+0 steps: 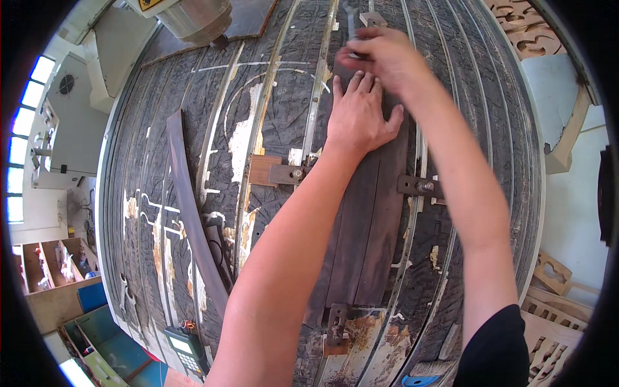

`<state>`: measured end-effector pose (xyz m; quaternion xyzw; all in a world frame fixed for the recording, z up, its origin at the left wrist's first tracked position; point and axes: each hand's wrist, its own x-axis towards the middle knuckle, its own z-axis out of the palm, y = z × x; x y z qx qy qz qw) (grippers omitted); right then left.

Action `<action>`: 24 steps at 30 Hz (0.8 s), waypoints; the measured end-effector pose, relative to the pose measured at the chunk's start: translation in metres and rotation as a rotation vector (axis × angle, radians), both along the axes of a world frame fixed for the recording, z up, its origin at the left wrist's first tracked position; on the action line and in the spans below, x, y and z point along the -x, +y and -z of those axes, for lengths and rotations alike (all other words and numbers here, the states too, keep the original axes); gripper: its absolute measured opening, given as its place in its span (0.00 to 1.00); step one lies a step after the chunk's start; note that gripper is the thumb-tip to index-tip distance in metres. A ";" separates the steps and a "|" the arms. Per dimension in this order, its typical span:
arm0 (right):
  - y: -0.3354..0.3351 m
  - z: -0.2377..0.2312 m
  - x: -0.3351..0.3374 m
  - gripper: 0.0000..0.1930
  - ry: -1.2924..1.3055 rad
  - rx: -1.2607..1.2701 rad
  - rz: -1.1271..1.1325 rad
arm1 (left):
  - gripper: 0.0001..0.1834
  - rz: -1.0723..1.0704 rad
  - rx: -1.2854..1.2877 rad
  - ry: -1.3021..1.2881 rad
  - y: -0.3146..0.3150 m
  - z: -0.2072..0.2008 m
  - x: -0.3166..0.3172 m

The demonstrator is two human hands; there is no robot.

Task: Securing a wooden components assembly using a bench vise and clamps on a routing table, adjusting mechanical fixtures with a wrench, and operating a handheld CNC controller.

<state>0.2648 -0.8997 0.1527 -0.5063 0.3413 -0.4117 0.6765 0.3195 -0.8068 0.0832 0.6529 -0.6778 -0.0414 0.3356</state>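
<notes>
Left hand (362,118) spread on dark planks (353,238), long axis fore-aft; wrench (352,23) beyond nearer right hand (385,59), blurred, can't tell grip

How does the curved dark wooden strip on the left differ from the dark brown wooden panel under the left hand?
The curved dark wooden strip is narrow; the dark brown wooden panel is broad. The panel has dark clamps at its edges; the strip shows none. Both are dark.
</notes>
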 end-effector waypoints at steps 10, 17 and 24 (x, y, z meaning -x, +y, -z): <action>-0.141 0.044 0.115 0.20 1.239 0.794 0.208 | 0.36 -0.036 -0.017 -0.062 -0.004 0.010 0.007; -0.154 0.059 0.092 0.21 1.224 0.808 0.145 | 0.35 -0.035 0.004 -0.054 -0.003 0.009 0.007; -0.157 0.053 0.086 0.20 1.293 0.860 0.046 | 0.36 -0.041 0.023 -0.057 -0.004 0.009 0.006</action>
